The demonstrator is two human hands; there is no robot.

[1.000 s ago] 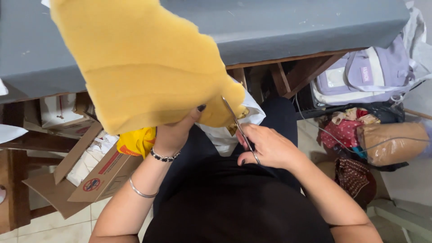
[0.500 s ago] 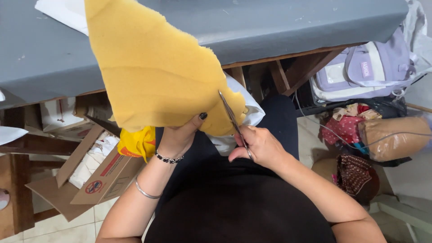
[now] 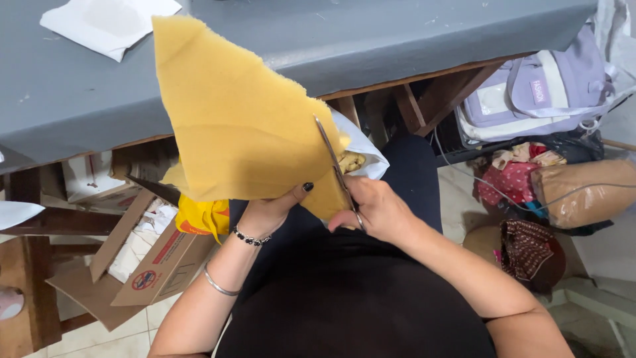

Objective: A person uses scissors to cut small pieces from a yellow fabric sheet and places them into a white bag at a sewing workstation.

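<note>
A person seated at a grey table (image 3: pixel 411 46) is cutting one sheet of yellow foam (image 3: pixel 238 119) with one pair of scissors (image 3: pixel 334 162). The left hand (image 3: pixel 268 212) is pinching the foam's lower edge, thumb with dark nail polish lying on the front of the sheet, holding it upright in front of the table edge and above the lap. The right hand (image 3: pixel 377 209) is closed around the scissor handles, and the two blades are biting upward into the foam's right edge. Two bracelets are showing on the left arm: one beaded band (image 3: pixel 248 237) at the wrist and one silver bangle (image 3: pixel 218 285) further up the forearm. One white sheet of paper (image 3: pixel 109 23) is lying on the tabletop, well apart from the foam. Below the table at the left, one open cardboard box (image 3: pixel 159 265) is sitting on the tiled floor. At the right, one lilac backpack (image 3: pixel 536 93) is resting above one brown bag (image 3: pixel 583 192).
</note>
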